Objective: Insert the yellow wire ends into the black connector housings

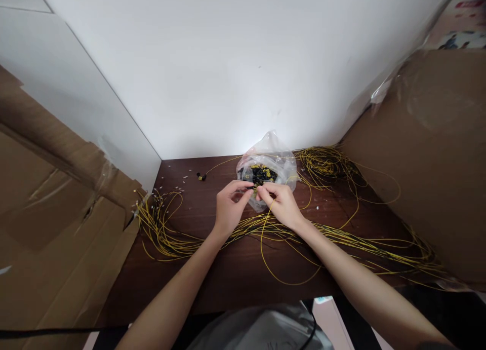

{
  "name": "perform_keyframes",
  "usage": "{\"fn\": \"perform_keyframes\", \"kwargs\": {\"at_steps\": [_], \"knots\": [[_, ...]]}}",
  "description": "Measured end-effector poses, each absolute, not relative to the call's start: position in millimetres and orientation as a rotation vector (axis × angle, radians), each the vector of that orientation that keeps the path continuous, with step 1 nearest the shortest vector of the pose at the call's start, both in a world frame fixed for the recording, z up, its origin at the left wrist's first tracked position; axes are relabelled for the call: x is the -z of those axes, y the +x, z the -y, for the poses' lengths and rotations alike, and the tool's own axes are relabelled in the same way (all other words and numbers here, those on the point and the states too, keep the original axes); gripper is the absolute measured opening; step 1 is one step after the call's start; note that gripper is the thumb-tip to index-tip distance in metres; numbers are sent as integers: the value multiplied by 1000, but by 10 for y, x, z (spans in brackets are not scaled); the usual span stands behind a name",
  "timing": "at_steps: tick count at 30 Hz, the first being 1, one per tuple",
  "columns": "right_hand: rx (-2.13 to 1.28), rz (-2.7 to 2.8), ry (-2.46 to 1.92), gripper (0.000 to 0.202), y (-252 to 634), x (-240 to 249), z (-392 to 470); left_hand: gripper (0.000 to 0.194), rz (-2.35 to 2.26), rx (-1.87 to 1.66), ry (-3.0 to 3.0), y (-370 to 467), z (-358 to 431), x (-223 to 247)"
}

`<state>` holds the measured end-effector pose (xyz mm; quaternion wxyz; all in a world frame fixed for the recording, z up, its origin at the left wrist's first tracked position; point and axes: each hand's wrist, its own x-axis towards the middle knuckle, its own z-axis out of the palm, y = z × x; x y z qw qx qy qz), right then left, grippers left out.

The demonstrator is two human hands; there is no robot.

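Observation:
My left hand (230,204) pinches a small black connector piece (250,187) between thumb and index finger. Close beside it, my right hand (281,203) is closed on a thin yellow wire (261,244), which hangs from the fingers in a loop toward the table's front. The fingertips almost meet, and whether wire and black piece touch is hidden. Just behind both hands sits a clear plastic bag (271,143) with small black and yellow parts (261,172) inside. A long bundle of yellow and black wires (341,238) runs across the table under my wrists.
A coil of yellow wire (322,161) lies at the back right of the brown table (212,289). One wire end with a black and yellow connector (203,177) rests at the back left, near scattered white bits (185,178). Cardboard (56,228) flanks the left, a cardboard box (425,162) the right.

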<state>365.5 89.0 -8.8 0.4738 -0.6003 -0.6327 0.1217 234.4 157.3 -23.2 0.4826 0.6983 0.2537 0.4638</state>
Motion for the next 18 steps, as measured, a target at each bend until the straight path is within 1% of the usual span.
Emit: {"fn": "perform_keyframes", "kwargs": {"at_steps": [11,18], "knots": [[-289,1564,-1525,38,3672,119,-896,13,-566,-1137,1776,2347,-1551,209],[-315,1562,-1522,37,3673,122,-901,14,-582,-1113,1709,2347,-1558,204]]}}
